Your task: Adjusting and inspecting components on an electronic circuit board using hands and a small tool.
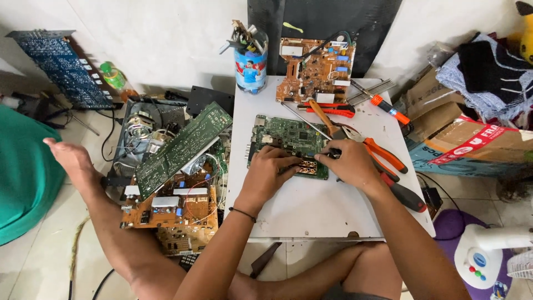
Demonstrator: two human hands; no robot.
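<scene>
the green circuit board (288, 141) lies flat near the middle of the white table (311, 211), its long axis running roughly left to right, tilted slightly. the left hand (269, 166) presses curled fingers on its near edge. the right hand (352, 164) is clenched around a screwdriver (311, 125), whose shaft points away to the upper left, over the board.

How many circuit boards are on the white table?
2. A green board lies in the middle, under both hands. A brown board leans at the back edge. More boards lie off the table, on the left.
</scene>
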